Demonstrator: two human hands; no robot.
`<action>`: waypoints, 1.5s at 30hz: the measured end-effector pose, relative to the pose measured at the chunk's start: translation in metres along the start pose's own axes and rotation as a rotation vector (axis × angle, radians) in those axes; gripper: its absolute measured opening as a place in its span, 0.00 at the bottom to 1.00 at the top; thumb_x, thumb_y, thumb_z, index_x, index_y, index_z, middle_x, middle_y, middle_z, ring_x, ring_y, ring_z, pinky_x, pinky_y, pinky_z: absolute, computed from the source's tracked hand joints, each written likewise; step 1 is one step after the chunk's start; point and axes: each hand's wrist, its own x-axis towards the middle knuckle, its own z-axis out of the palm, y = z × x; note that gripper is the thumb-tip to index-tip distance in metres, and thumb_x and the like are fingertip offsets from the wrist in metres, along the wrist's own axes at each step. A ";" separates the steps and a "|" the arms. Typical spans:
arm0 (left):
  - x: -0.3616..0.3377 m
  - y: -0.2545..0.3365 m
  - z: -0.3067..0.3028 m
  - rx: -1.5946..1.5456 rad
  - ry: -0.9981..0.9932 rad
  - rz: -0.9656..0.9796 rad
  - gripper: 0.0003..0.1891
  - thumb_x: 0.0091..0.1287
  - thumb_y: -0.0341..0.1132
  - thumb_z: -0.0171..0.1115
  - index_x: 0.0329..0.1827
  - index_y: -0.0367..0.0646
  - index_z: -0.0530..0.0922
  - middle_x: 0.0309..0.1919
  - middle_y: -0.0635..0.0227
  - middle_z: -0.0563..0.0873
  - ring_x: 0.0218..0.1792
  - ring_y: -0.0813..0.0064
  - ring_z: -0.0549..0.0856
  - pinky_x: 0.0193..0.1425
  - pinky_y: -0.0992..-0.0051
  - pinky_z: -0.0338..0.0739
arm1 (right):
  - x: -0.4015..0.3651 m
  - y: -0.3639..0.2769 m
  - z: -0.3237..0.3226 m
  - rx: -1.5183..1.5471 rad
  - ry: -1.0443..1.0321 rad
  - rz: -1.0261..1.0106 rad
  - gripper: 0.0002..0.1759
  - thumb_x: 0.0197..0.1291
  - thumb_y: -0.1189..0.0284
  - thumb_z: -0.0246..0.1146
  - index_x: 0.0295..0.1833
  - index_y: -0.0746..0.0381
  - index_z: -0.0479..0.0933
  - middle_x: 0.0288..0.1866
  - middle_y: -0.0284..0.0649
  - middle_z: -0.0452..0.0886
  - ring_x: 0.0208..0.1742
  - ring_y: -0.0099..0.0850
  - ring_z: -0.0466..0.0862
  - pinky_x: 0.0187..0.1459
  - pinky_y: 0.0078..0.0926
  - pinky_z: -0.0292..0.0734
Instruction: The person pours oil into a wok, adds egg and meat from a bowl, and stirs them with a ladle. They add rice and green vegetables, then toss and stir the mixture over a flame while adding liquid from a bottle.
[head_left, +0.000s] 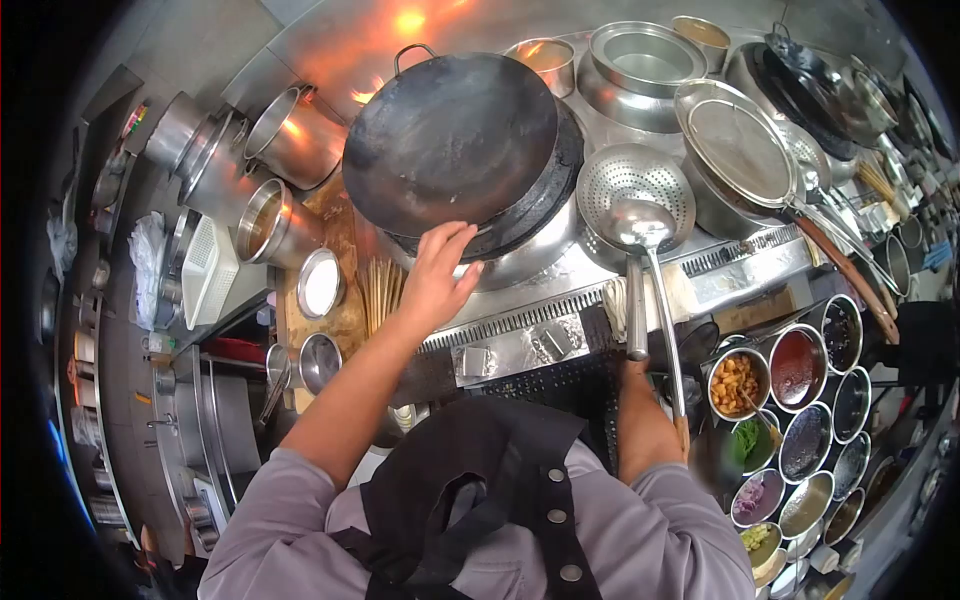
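A large black wok [450, 140] sits on the burner ring [565, 150], shifted toward its left, its inside bare and dark. My left hand [440, 265] reaches to the wok's near rim, fingers stretched out and thumb apart. To the right, a perforated skimmer [600, 185] carries a steel ladle [640, 222] in its bowl, and both handles point back toward me. My right forearm [640, 430] extends to the skimmer handle's end [636, 345]. The fingers of my right hand are hidden there, so I cannot tell whether they grip it.
Flames [367, 92] show behind the wok's left side. Steel pots [295, 135] and bamboo sticks [383, 290] are on the left. A round mesh strainer [740, 150] rests over a pot at right. Several containers of sauces and ingredients, including a red sauce [797, 368], stand at lower right.
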 end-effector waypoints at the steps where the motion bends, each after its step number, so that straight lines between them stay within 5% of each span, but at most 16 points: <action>1: 0.002 -0.006 0.002 0.023 -0.021 -0.012 0.26 0.65 0.38 0.71 0.66 0.40 0.79 0.59 0.52 0.79 0.60 0.55 0.78 0.68 0.59 0.71 | -0.042 0.012 0.018 0.246 -0.082 0.020 0.24 0.71 0.54 0.59 0.62 0.58 0.69 0.40 0.41 0.82 0.26 0.35 0.83 0.19 0.43 0.77; 2: 0.003 -0.011 0.001 0.044 -0.036 -0.021 0.23 0.66 0.37 0.70 0.64 0.40 0.80 0.53 0.54 0.81 0.56 0.56 0.80 0.63 0.59 0.74 | -0.087 0.023 0.038 0.473 -0.159 0.060 0.16 0.72 0.62 0.61 0.58 0.60 0.72 0.35 0.38 0.80 0.24 0.31 0.80 0.17 0.33 0.76; 4: 0.027 -0.007 0.050 -0.030 0.055 -0.063 0.19 0.67 0.35 0.68 0.60 0.39 0.82 0.49 0.57 0.82 0.52 0.56 0.80 0.60 0.59 0.74 | -0.196 -0.086 0.075 -0.471 0.134 -0.120 0.10 0.73 0.65 0.61 0.47 0.62 0.77 0.32 0.34 0.77 0.27 0.27 0.79 0.20 0.28 0.76; 5: 0.026 -0.014 0.044 -0.005 0.043 -0.104 0.15 0.69 0.34 0.67 0.55 0.39 0.84 0.44 0.59 0.82 0.49 0.56 0.80 0.56 0.59 0.74 | -0.257 -0.096 0.084 -0.658 -0.162 -0.144 0.21 0.73 0.67 0.63 0.66 0.63 0.72 0.42 0.39 0.82 0.37 0.30 0.87 0.35 0.28 0.84; 8: 0.020 -0.022 0.038 -0.066 0.136 -0.151 0.10 0.69 0.32 0.65 0.50 0.39 0.85 0.40 0.62 0.82 0.46 0.56 0.80 0.53 0.59 0.74 | -0.388 -0.148 0.062 -1.102 -0.419 -1.065 0.27 0.60 0.76 0.72 0.66 0.64 0.78 0.48 0.48 0.86 0.44 0.43 0.85 0.47 0.34 0.80; 11: 0.013 -0.026 0.031 -0.146 0.167 -0.128 0.09 0.69 0.31 0.65 0.49 0.39 0.85 0.40 0.61 0.82 0.46 0.56 0.81 0.54 0.58 0.74 | -0.442 -0.188 0.047 -1.344 0.184 -1.486 0.35 0.49 0.79 0.74 0.66 0.65 0.75 0.49 0.46 0.84 0.50 0.54 0.79 0.53 0.46 0.76; 15: -0.001 -0.027 0.024 -0.252 0.194 -0.111 0.12 0.68 0.30 0.66 0.53 0.38 0.84 0.43 0.60 0.82 0.49 0.54 0.80 0.57 0.58 0.74 | -0.414 -0.185 0.014 -1.471 0.168 -0.625 0.37 0.53 0.76 0.73 0.69 0.66 0.70 0.52 0.54 0.84 0.52 0.57 0.83 0.54 0.45 0.78; 16: -0.008 -0.020 0.013 -0.231 0.290 -0.069 0.14 0.67 0.30 0.67 0.55 0.38 0.83 0.46 0.58 0.82 0.50 0.53 0.80 0.59 0.59 0.73 | -0.405 -0.190 0.005 -1.451 0.114 -0.586 0.39 0.57 0.75 0.70 0.74 0.65 0.63 0.53 0.58 0.84 0.53 0.57 0.85 0.56 0.43 0.80; 17: -0.012 -0.015 0.003 -0.205 0.402 -0.033 0.17 0.67 0.30 0.67 0.58 0.38 0.82 0.48 0.57 0.82 0.52 0.52 0.79 0.61 0.59 0.73 | -0.402 -0.192 0.004 -1.422 0.039 -1.000 0.35 0.62 0.77 0.66 0.74 0.62 0.63 0.41 0.50 0.85 0.37 0.49 0.87 0.42 0.41 0.84; 19: -0.049 -0.017 -0.015 -0.252 0.380 -0.066 0.21 0.66 0.31 0.68 0.62 0.37 0.80 0.52 0.55 0.82 0.55 0.51 0.78 0.64 0.60 0.72 | -0.459 -0.219 0.075 -0.802 -0.165 -0.369 0.29 0.66 0.77 0.61 0.72 0.59 0.65 0.31 0.40 0.78 0.23 0.32 0.79 0.26 0.31 0.80; 20: -0.070 -0.022 -0.021 -0.268 0.347 -0.096 0.20 0.66 0.31 0.69 0.61 0.38 0.80 0.52 0.55 0.82 0.55 0.51 0.79 0.63 0.60 0.73 | -0.478 -0.223 0.102 -0.562 -0.261 -0.306 0.28 0.68 0.77 0.60 0.72 0.57 0.65 0.27 0.32 0.68 0.18 0.19 0.68 0.17 0.21 0.69; 23: -0.154 -0.045 -0.028 -0.293 0.269 -0.238 0.19 0.65 0.31 0.69 0.59 0.38 0.81 0.49 0.56 0.83 0.51 0.54 0.82 0.58 0.62 0.78 | -0.502 -0.238 0.147 -0.154 -0.675 -0.140 0.31 0.68 0.76 0.61 0.75 0.56 0.63 0.26 0.33 0.67 0.16 0.21 0.66 0.17 0.23 0.70; 32: -0.331 -0.046 -0.070 -0.717 0.247 -0.752 0.14 0.71 0.29 0.66 0.57 0.36 0.83 0.45 0.64 0.83 0.45 0.75 0.85 0.49 0.77 0.80 | -0.546 -0.156 0.437 -0.969 -1.027 -0.383 0.26 0.65 0.75 0.59 0.68 0.67 0.69 0.27 0.35 0.75 0.21 0.25 0.76 0.23 0.22 0.70; 36: -0.357 -0.036 -0.085 -0.718 0.390 -0.809 0.13 0.71 0.26 0.67 0.57 0.36 0.83 0.46 0.65 0.83 0.48 0.76 0.86 0.53 0.76 0.81 | -0.535 -0.081 0.561 -1.081 -1.214 -0.309 0.08 0.63 0.77 0.63 0.46 0.65 0.72 0.28 0.36 0.77 0.22 0.25 0.77 0.25 0.27 0.76; 42: -0.407 -0.019 -0.099 -0.739 0.580 -0.976 0.13 0.71 0.29 0.67 0.55 0.35 0.83 0.45 0.66 0.83 0.43 0.76 0.85 0.48 0.77 0.80 | -0.521 0.008 0.649 -1.282 -1.197 -0.360 0.10 0.62 0.75 0.67 0.40 0.66 0.72 0.27 0.38 0.78 0.23 0.26 0.79 0.24 0.26 0.78; 45: -0.431 -0.016 -0.085 -0.754 0.633 -1.041 0.13 0.71 0.30 0.67 0.55 0.35 0.82 0.43 0.68 0.84 0.40 0.78 0.85 0.46 0.77 0.80 | -0.514 0.012 0.667 -1.005 -1.185 0.172 0.11 0.63 0.74 0.66 0.42 0.69 0.71 0.26 0.39 0.78 0.24 0.27 0.79 0.24 0.24 0.78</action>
